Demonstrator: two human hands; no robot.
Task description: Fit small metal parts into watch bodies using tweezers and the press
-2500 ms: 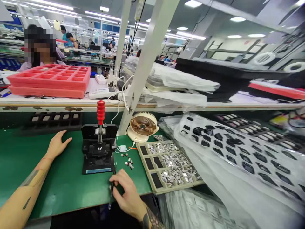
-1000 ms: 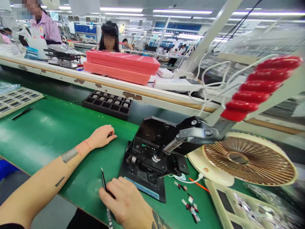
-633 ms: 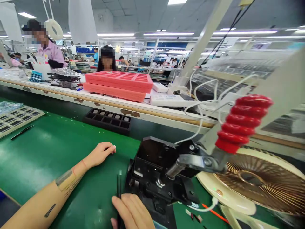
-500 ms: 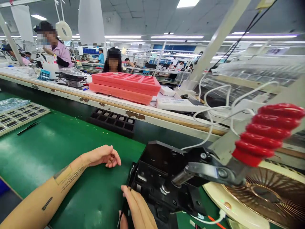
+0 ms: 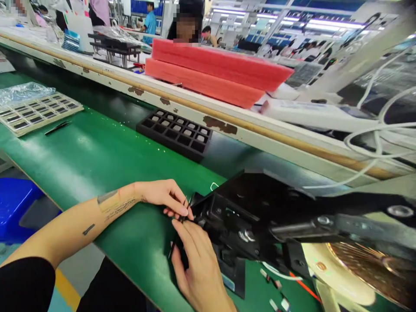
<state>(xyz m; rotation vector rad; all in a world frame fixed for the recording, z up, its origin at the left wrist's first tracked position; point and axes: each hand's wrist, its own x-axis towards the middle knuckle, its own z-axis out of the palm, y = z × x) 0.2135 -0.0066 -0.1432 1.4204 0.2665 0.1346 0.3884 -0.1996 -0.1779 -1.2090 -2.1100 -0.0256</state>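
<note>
My left hand (image 5: 164,197) reaches the left edge of a black toggle-clamp fixture (image 5: 247,208). Its thumb and forefinger are pinched together around a thin dark piece too small to name. Just below, my right hand (image 5: 199,255) is curled at the same edge, thumb on one side and fingers on the other, closed around something dark and mostly hidden. The fingertips of both hands nearly meet. From the fixture, the clamp's metal lever arm (image 5: 331,225) runs off to the right.
Behind the fixture lies a black compartment tray (image 5: 177,133) with small pale pieces. A beige tray (image 5: 42,110) and tweezers (image 5: 57,128) sit far left. Red foam trays (image 5: 208,71) rest on the shelf. At right are a fan (image 5: 354,268), small connectors (image 5: 271,277) and white cables (image 5: 378,130).
The view has tilted down and left. My left hand has moved right to the fixture's edge and closed its fingertips beside my right hand. The red lever handle has left the view.
</note>
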